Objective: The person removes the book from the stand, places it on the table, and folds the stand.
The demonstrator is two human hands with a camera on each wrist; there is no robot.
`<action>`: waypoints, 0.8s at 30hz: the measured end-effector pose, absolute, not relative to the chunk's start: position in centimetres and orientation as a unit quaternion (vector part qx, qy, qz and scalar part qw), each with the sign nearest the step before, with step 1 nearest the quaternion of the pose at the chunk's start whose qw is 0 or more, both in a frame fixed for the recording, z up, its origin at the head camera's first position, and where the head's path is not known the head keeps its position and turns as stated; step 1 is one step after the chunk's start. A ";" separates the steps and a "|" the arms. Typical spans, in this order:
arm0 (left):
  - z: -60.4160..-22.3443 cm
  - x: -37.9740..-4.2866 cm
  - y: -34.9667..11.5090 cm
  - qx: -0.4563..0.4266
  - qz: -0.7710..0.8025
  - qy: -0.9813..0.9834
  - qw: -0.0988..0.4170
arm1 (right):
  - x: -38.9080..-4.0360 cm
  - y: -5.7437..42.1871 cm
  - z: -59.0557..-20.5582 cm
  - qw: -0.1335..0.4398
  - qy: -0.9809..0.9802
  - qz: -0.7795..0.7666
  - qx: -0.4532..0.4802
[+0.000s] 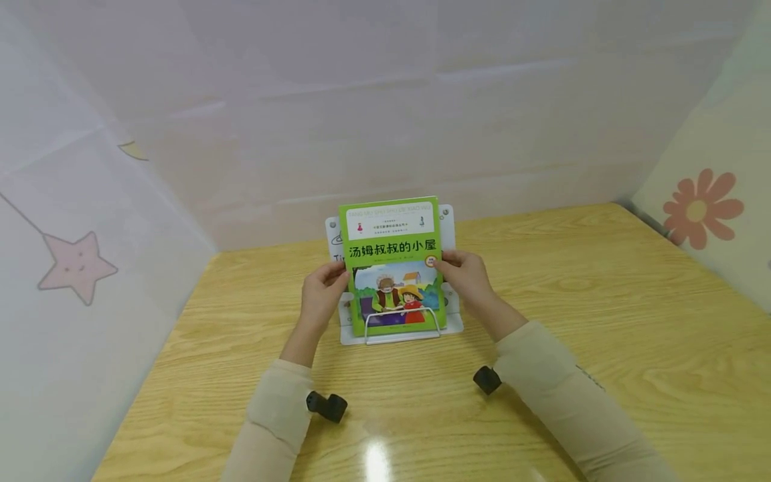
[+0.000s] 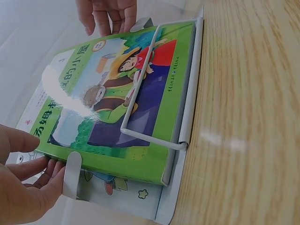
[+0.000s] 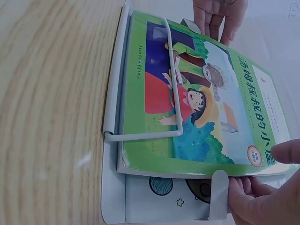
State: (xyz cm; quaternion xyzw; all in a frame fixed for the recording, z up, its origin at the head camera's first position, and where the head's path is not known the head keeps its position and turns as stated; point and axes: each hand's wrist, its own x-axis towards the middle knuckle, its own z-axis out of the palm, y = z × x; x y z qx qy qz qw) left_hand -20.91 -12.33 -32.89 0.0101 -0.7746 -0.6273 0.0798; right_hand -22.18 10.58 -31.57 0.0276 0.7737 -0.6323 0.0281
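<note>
Behind a wood-grained table (image 1: 602, 301), creased pale walls (image 1: 385, 134), perhaps fabric, show 1 star (image 1: 78, 266) and 1 flower (image 1: 699, 210).

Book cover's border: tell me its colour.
The cover's border is green, clearest in the right wrist view.

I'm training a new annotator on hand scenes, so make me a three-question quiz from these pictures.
1. True or false: the green book is lying open.
2. What runs across the book's lower front?
A) a pencil
B) a white wire frame
C) a ribbon
3. Which hand pinches the book's edge nearest the round badge: the left hand or the right hand?

Key:
1. False; it is closed and propped up.
2. B
3. The right hand.
</note>
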 end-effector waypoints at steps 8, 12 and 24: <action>-32.9 -21.1 -12.1 0.028 -0.616 -0.782 0.097 | -22.6 10.6 -31.8 0.028 0.771 -0.635 0.043; -32.9 -21.3 -11.9 0.037 -0.605 -0.787 0.113 | -22.8 10.6 -31.8 0.021 0.771 -0.635 0.049; -32.9 -21.8 -11.5 0.068 -0.600 -0.785 0.139 | -23.5 10.5 -32.1 0.001 0.752 -0.653 0.086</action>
